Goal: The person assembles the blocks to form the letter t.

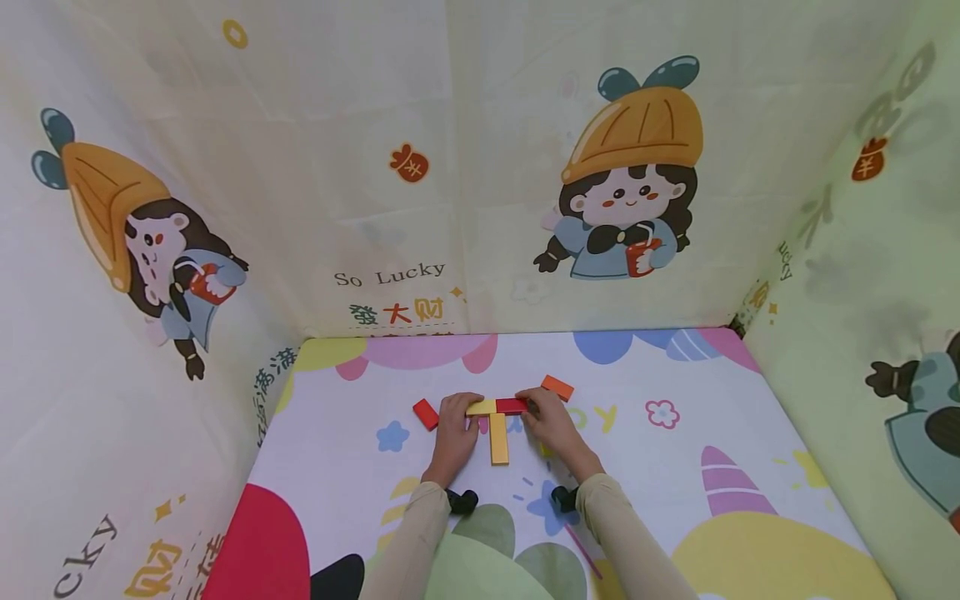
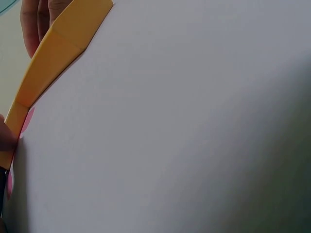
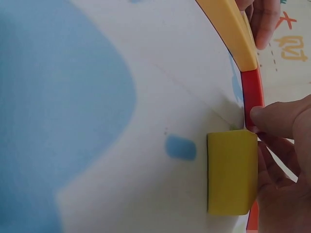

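Observation:
A yellow block (image 1: 482, 408) and a red block (image 1: 513, 406) lie end to end in a row across the mat. A light orange block (image 1: 498, 439) runs from the row toward the person, forming a T shape. My left hand (image 1: 453, 435) pinches the yellow block's left end; its thumb (image 2: 6, 137) shows at the left edge of the left wrist view. My right hand (image 1: 553, 423) has its thumb (image 3: 279, 118) against the red block's right end, fingers behind it. Close beside that hand stands another yellow block (image 3: 232, 173), mostly hidden by the hand in the head view.
One red-orange block (image 1: 425, 414) lies left of the left hand, and an orange block (image 1: 557, 387) lies behind the right hand. A printed mat (image 1: 615, 467) covers the table. Patterned cloth walls (image 1: 487, 200) rise at the back and both sides.

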`<state>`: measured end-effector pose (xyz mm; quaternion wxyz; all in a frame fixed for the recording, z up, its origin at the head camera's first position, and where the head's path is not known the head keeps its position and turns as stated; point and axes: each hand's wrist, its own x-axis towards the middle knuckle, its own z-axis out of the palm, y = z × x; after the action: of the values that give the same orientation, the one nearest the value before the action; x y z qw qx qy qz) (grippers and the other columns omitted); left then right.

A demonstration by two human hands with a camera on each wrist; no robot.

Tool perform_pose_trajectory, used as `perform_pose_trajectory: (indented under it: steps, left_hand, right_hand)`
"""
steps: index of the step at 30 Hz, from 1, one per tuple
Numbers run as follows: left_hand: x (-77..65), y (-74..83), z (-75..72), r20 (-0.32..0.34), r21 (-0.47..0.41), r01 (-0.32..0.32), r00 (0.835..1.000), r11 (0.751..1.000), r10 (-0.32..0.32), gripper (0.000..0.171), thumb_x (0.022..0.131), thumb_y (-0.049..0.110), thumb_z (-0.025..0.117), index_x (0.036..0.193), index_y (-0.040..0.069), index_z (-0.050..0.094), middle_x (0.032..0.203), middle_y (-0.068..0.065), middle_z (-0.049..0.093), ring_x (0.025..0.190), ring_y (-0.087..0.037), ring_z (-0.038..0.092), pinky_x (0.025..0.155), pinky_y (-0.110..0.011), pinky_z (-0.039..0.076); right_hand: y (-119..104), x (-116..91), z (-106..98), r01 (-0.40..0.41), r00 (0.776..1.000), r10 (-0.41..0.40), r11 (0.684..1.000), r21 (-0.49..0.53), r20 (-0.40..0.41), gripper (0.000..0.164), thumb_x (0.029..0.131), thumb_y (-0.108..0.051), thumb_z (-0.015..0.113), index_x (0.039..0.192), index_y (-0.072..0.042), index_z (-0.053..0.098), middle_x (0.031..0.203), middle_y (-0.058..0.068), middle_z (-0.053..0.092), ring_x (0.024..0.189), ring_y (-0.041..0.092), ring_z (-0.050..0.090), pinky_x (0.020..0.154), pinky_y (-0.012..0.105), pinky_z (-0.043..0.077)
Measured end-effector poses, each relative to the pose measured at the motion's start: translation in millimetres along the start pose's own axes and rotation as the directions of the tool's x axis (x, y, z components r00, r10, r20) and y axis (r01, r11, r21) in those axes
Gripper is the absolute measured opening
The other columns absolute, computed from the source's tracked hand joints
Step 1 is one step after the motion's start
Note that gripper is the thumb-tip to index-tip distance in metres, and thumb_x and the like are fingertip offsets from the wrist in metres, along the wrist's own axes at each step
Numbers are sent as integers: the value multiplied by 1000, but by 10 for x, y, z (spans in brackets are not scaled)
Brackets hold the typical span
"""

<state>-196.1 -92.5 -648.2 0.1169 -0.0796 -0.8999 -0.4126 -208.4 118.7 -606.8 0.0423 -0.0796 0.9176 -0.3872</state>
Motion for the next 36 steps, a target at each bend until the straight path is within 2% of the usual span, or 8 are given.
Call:
perform_pose_trajectory:
  steps: [13, 25, 29, 36]
  left_hand:
    - [-3, 13, -20, 10, -2, 6, 1000, 1000, -5, 36, 96, 2, 72, 128, 17, 67, 134, -1, 66, 131, -21, 53, 109, -40, 54]
    - [5, -17, -5, -5, -2, -27, 1000, 1000, 27, 36, 95, 2, 72, 127, 18, 68, 132, 1, 68, 129, -20, 54, 108, -41, 54]
    - [10, -22, -6, 3, -13, -18, 1000, 1000, 18, 36, 95, 4, 73, 127, 19, 67, 133, 1, 67, 131, -20, 53, 108, -40, 54]
    - [12, -29, -1, 11, -10, -19, 1000, 1000, 19, 36, 95, 4, 73, 128, 18, 67, 134, 1, 66, 130, -20, 53, 108, -41, 54]
  right_hand:
    - [-12, -7, -3, 9, 1000, -9, 1000, -10, -12, 36, 96, -6, 72, 132, -13, 68, 130, 8, 68, 119, 28, 57, 107, 49, 53]
    - [-29, -11, -16, 18, 1000, -18, 1000, -7, -3, 37, 96, -5, 71, 133, -12, 67, 131, 9, 67, 122, 29, 57, 108, 50, 52]
    - [-41, -15, 27, 52, 999, -52, 997, -65, -7, 38, 96, -8, 72, 134, -11, 66, 137, 10, 65, 130, 31, 54, 110, 51, 51]
    - [-156, -84, 143, 168, 982, -181, 968, -187, -55, 35, 98, -19, 73, 131, -11, 69, 142, 10, 63, 137, 34, 48, 115, 54, 46]
